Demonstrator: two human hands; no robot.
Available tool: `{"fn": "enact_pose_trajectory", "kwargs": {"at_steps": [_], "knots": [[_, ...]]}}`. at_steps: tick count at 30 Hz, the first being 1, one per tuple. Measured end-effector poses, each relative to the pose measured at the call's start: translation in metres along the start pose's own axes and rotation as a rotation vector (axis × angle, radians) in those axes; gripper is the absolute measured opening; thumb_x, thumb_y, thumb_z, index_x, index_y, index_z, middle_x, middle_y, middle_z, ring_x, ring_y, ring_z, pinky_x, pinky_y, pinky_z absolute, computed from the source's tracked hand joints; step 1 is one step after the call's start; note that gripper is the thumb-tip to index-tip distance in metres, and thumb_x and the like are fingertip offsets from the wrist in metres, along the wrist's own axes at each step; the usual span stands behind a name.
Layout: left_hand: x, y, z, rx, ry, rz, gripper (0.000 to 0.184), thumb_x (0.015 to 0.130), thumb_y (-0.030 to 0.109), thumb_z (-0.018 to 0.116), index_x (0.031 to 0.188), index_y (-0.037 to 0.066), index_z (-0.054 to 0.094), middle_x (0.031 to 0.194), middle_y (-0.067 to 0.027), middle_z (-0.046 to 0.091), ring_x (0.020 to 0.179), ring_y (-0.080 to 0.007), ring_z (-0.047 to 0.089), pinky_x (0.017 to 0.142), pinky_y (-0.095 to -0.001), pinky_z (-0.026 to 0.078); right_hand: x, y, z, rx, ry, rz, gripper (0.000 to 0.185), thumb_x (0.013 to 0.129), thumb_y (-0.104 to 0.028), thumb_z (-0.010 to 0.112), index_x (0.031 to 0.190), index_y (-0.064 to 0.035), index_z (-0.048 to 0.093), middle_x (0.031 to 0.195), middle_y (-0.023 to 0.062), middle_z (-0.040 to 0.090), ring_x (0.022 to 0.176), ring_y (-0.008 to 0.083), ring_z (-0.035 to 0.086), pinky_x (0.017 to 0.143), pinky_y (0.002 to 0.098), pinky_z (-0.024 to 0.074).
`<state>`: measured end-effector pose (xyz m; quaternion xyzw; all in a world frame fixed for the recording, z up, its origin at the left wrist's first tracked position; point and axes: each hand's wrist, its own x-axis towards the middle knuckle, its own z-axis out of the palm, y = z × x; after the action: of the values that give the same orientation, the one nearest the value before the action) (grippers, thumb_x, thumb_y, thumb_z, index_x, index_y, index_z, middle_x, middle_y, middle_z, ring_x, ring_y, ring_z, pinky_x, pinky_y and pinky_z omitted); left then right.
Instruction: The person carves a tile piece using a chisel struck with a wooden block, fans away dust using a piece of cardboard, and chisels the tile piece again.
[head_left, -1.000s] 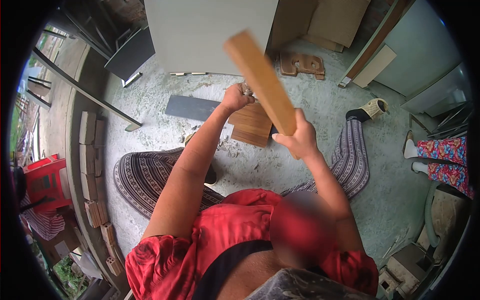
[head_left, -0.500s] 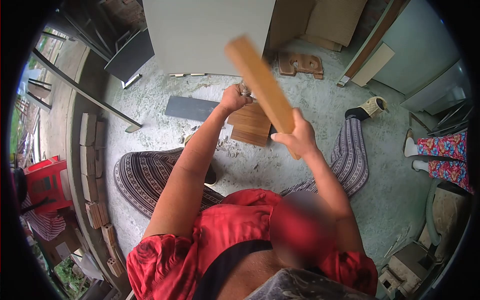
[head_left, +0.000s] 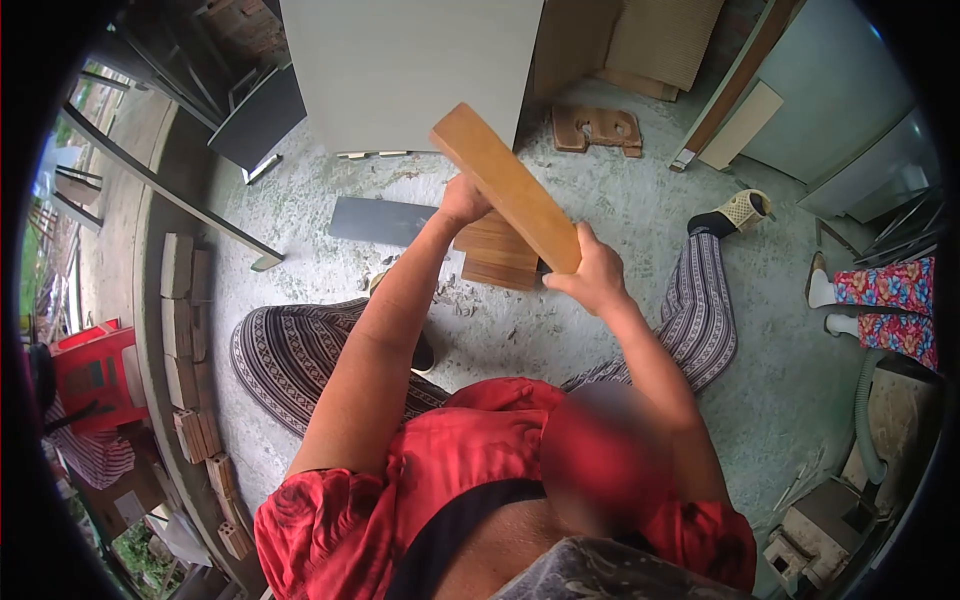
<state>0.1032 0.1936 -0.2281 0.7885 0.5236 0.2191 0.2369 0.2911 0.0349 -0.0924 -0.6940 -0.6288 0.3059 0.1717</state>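
My right hand (head_left: 597, 272) grips one end of a long, thick wooden block (head_left: 508, 190), which slants up and to the left. My left hand (head_left: 464, 200) is closed beside a brown wooden board (head_left: 497, 262) on the floor. The block covers its fingertips and most of what they hold; the earlier frame shows a shiny metal-topped tool there. The brown board has a stepped left edge, and small chips lie around it. A dark grey board (head_left: 378, 220) lies flat to the left, partly behind my left wrist.
A large pale panel (head_left: 410, 75) stands ahead. Behind to the right lies a cut-out wooden piece (head_left: 596, 131). My legs spread to both sides. Another person's flowered trouser legs (head_left: 885, 290) show at far right. Bricks (head_left: 178, 310) line the left ledge, near a red chair (head_left: 95, 375).
The wooden block has come down toward my left hand and now hides the metal-topped tool. My right hand has shifted slightly up and left; my left hand stays nearly in place.
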Motion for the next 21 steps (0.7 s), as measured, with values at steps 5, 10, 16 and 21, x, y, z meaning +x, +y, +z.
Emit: {"fn": "enact_pose_trajectory", "kwargs": {"at_steps": [5,10,16,21], "knots": [[0.001,-0.026,-0.005,-0.434,-0.133,-0.291,0.016,0.06,0.017,0.069,0.073,0.008,0.066,0.072,-0.008,0.066,0.07,-0.019,0.063,0.068,-0.0314,0.049,-0.007,0.009,-0.004,0.548,0.012,-0.091,0.054,0.055,-0.021,0.074,0.1,0.0006,0.052,0.089,0.0131,0.061,0.082,0.0211,0.059,0.074,0.0294,0.0457],[0.011,-0.024,-0.022,-0.546,-0.048,-0.291,0.016,0.058,0.015,0.068,0.071,0.007,0.064,0.072,-0.0085,0.066,0.068,-0.0185,0.063,0.067,-0.0321,0.049,-0.001,0.015,-0.016,0.765,0.079,0.011,0.056,0.056,-0.018,0.074,0.102,0.0016,0.051,0.092,0.0092,0.059,0.084,0.0163,0.057,0.073,0.0282,0.0467],[0.009,-0.019,-0.014,-0.374,-0.076,-0.357,0.02,0.058,0.017,0.069,0.074,0.006,0.063,0.074,-0.0111,0.065,0.071,-0.0244,0.063,0.069,-0.0339,0.049,0.002,0.008,-0.015,0.7,0.093,-0.027,0.057,0.057,-0.016,0.074,0.105,0.0028,0.05,0.096,0.01,0.058,0.085,0.0163,0.057,0.076,0.0288,0.0465],[0.01,-0.007,-0.014,-0.282,-0.103,-0.342,0.03,0.058,0.02,0.073,0.083,0.006,0.064,0.081,-0.0129,0.066,0.078,-0.0263,0.063,0.074,-0.0342,0.048,-0.004,-0.026,-0.022,0.743,0.234,-0.194,0.055,0.059,-0.018,0.074,0.105,0.0018,0.049,0.096,0.0096,0.059,0.088,0.0157,0.056,0.079,0.0281,0.0451]]}}
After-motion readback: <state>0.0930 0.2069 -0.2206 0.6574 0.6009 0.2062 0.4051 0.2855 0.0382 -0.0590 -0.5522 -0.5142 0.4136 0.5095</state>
